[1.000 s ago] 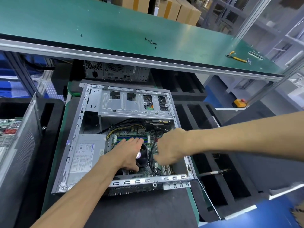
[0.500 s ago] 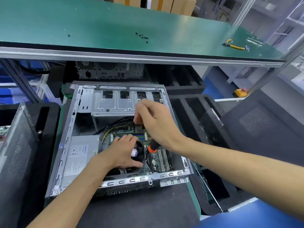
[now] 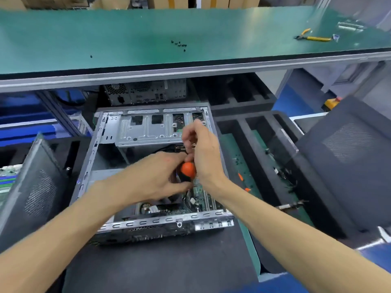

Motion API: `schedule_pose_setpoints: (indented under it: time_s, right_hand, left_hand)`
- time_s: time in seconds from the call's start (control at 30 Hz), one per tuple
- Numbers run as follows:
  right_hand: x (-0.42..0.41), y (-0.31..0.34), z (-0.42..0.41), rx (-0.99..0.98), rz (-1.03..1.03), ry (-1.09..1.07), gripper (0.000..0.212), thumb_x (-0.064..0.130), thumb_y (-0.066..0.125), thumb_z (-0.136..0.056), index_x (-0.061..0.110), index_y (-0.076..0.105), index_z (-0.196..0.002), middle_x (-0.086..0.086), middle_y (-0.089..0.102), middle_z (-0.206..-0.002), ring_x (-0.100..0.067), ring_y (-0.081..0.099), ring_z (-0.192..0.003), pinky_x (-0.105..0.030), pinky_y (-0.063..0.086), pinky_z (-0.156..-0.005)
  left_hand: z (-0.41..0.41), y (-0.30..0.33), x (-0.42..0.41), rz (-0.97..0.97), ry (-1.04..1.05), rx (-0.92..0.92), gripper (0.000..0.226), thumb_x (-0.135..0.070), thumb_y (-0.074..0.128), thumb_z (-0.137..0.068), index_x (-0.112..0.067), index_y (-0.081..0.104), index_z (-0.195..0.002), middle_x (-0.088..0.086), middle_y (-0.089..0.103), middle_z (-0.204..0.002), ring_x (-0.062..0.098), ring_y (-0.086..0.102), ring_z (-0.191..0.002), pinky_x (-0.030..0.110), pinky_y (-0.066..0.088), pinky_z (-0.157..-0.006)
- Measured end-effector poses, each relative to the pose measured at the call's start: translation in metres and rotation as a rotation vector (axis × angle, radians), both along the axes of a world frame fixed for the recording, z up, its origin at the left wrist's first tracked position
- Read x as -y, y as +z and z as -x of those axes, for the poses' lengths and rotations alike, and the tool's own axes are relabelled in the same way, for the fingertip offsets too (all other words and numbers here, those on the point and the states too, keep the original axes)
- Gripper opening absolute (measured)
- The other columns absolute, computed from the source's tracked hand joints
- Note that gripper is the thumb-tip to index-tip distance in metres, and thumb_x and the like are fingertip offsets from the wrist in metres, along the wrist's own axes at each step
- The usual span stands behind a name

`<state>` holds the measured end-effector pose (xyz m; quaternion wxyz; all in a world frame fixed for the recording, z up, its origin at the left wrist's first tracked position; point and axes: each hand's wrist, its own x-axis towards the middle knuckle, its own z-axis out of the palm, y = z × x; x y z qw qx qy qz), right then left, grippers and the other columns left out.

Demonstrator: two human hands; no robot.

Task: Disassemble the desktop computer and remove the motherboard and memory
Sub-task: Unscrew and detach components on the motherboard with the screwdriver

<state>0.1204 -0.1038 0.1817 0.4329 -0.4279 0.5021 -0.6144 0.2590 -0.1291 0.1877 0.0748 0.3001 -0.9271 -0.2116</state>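
An open desktop case (image 3: 99, 142) lies flat on a black mat, with a metal drive cage (image 3: 146, 132) at its far end. The green motherboard (image 3: 201, 199) shows at the near right; the memory slots are hidden under my hands. My right hand (image 3: 203, 151) grips a screwdriver (image 3: 187, 170) with an orange and black handle, held upright over the board. My left hand (image 3: 154, 176) reaches in from the left, its fingers curled round the lower part of the screwdriver handle. The fan and cooler are mostly covered by my left hand.
A green workbench (image 3: 127, 39) spans the top, with several small black screws (image 3: 179, 45) and yellow-handled pliers (image 3: 315, 37). Another computer (image 3: 146, 92) stands under the bench. Black foam trays (image 3: 264, 134) lie right, a removed side panel (image 3: 31, 187) leans left, a mesh chair (image 3: 349, 155) stands right.
My left hand left the fan and rose to the screwdriver handle. My right hand shifted the screwdriver so that its orange handle now points up.
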Motion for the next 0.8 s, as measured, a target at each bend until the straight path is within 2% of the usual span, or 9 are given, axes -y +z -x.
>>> schedule_pose_setpoints:
  time_s: [0.1, 0.17, 0.23, 0.3, 0.33, 0.47, 0.6, 0.73, 0.8]
  right_hand:
    - [-0.004, -0.010, 0.024, 0.020, -0.042, -0.022, 0.028, 0.025, 0.041, -0.088, 0.016, 0.056, -0.066, 0.005, 0.051, -0.063, -0.009, 0.048, -0.061, -0.030, 0.049, -0.050]
    - [-0.018, -0.029, 0.043, -0.276, -0.034, -0.078, 0.027, 0.026, 0.042, -0.091, 0.019, 0.057, -0.069, 0.009, 0.053, -0.066, -0.009, 0.049, -0.064, -0.036, 0.051, -0.058]
    - [-0.034, -0.053, 0.058, -0.748, 0.039, -0.158, 0.021, 0.023, 0.049, -0.096, 0.024, 0.059, -0.078, 0.014, 0.053, -0.077, -0.010, 0.050, -0.079, -0.040, 0.049, -0.069]
    - [-0.046, -0.075, 0.067, -1.049, 0.009, -0.168, 0.007, 0.021, 0.057, -0.096, 0.020, 0.063, -0.099, 0.005, 0.054, -0.104, -0.019, 0.049, -0.100, -0.043, 0.045, -0.083]
    - [-0.049, -0.082, 0.068, -1.085, -0.077, -0.141, 0.018, 0.022, 0.059, -0.096, 0.019, 0.061, -0.113, -0.001, 0.050, -0.118, -0.024, 0.049, -0.107, -0.044, 0.044, -0.087]
    - [-0.052, -0.092, 0.067, -0.666, -0.268, -0.003, 0.050, 0.019, 0.053, -0.100, 0.033, 0.034, -0.144, -0.010, 0.036, -0.142, -0.027, 0.062, -0.084, -0.035, 0.044, -0.069]
    - [-0.052, -0.091, 0.069, -0.596, -0.293, 0.019, 0.056, 0.019, 0.049, -0.103, 0.035, 0.025, -0.151, -0.007, 0.047, -0.143, -0.028, 0.056, -0.111, -0.035, 0.040, -0.078]
    - [-0.054, -0.095, 0.071, -0.590, -0.288, 0.041, 0.057, 0.023, 0.047, -0.104, 0.038, 0.021, -0.152, -0.009, 0.050, -0.137, -0.024, 0.058, -0.101, -0.041, 0.047, -0.080]
    - [-0.054, -0.097, 0.072, -0.581, -0.274, 0.039, 0.057, 0.022, 0.047, -0.104, 0.039, 0.020, -0.152, -0.007, 0.048, -0.143, -0.026, 0.058, -0.109, -0.045, 0.048, -0.086]
  left_hand:
    - [0.002, 0.017, 0.003, 0.103, -0.102, 0.285, 0.023, -0.045, 0.060, -0.086, -0.030, 0.044, -0.090, -0.011, 0.060, -0.077, 0.014, 0.060, -0.069, 0.032, 0.051, -0.064]
    - [0.012, 0.023, 0.002, 0.231, -0.196, 0.487, 0.018, -0.038, 0.056, -0.089, -0.027, 0.043, -0.094, -0.009, 0.056, -0.081, 0.016, 0.058, -0.068, 0.033, 0.050, -0.060]
    - [0.024, 0.025, -0.001, 0.389, -0.321, 0.682, 0.015, -0.028, 0.051, -0.093, -0.022, 0.043, -0.104, -0.002, 0.051, -0.090, 0.019, 0.054, -0.070, 0.033, 0.046, -0.059]
    - [0.034, 0.026, -0.001, 0.488, -0.433, 0.790, 0.015, -0.024, 0.051, -0.096, -0.017, 0.044, -0.108, 0.001, 0.044, -0.090, 0.019, 0.048, -0.067, 0.033, 0.041, -0.056]
    - [0.038, 0.027, 0.000, 0.528, -0.481, 0.812, 0.014, -0.021, 0.050, -0.097, -0.015, 0.045, -0.109, 0.002, 0.043, -0.090, 0.019, 0.044, -0.063, 0.033, 0.038, -0.054]
    - [0.054, 0.030, 0.006, 0.611, -0.666, 0.866, 0.008, -0.012, 0.043, -0.098, -0.010, 0.049, -0.104, 0.004, 0.047, -0.085, 0.020, 0.035, -0.053, 0.035, 0.033, -0.051]
    - [0.073, 0.032, 0.003, 0.570, -0.742, 0.874, 0.007, -0.015, 0.045, -0.093, -0.011, 0.050, -0.090, 0.006, 0.056, -0.076, 0.022, 0.048, -0.053, 0.036, 0.046, -0.051]
    - [0.089, 0.032, 0.001, 0.548, -0.717, 0.857, 0.012, -0.023, 0.050, -0.088, -0.012, 0.051, -0.084, 0.004, 0.056, -0.068, 0.023, 0.049, -0.053, 0.032, 0.038, -0.049]
    - [0.091, 0.027, -0.002, 0.524, -0.602, 0.832, 0.017, -0.028, 0.051, -0.086, -0.012, 0.055, -0.080, 0.001, 0.054, -0.063, 0.021, 0.052, -0.053, 0.029, 0.040, -0.046]
